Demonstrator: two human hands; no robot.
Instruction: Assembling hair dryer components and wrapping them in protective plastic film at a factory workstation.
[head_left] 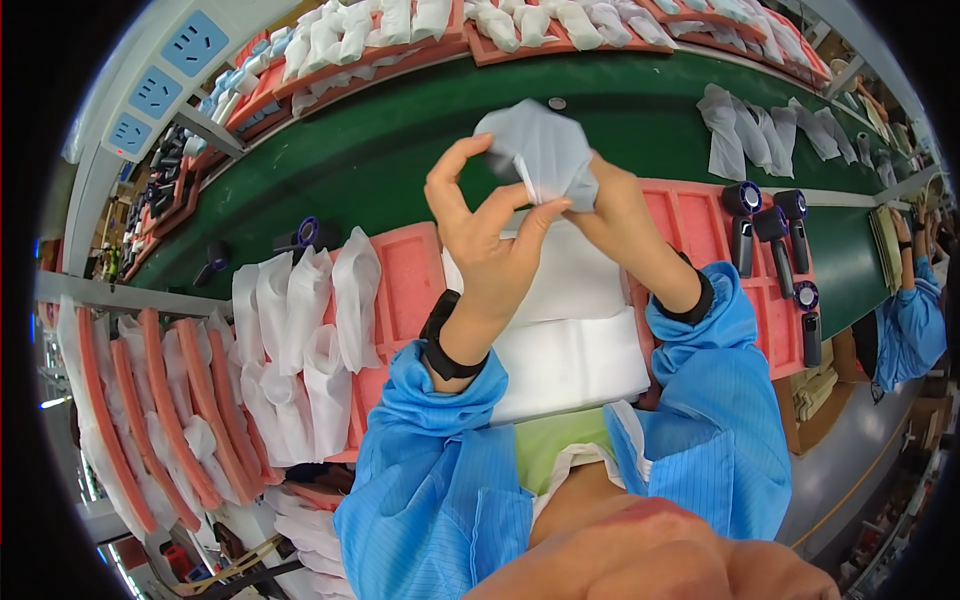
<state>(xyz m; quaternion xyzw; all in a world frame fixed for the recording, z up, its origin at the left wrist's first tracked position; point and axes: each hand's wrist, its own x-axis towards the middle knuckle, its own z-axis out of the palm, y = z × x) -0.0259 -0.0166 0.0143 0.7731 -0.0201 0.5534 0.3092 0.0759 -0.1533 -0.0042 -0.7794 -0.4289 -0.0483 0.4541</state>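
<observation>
Up in front of me, a translucent white pouch (pixel 540 150) is held above the bench, bulging as if something is inside; its contents are hidden. My left hand (pixel 487 235) pinches the pouch's near edge between thumb and finger, with another finger against its left side. Around the right side of the same pouch, my right hand (pixel 618 210) is closed, its fingers mostly hidden behind it. Below both hands lies a stack of flat white pouches (pixel 570 365).
Pink foam trays (pixel 408 290) flank the stack. Wrapped pieces (pixel 305 310) lie at left; dark handheld blowers with purple rings (pixel 742 225) at right. More wrapped pieces (pixel 735 130) sit on the green belt (pixel 640 110). A co-worker's blue sleeve (pixel 912 330) shows far right.
</observation>
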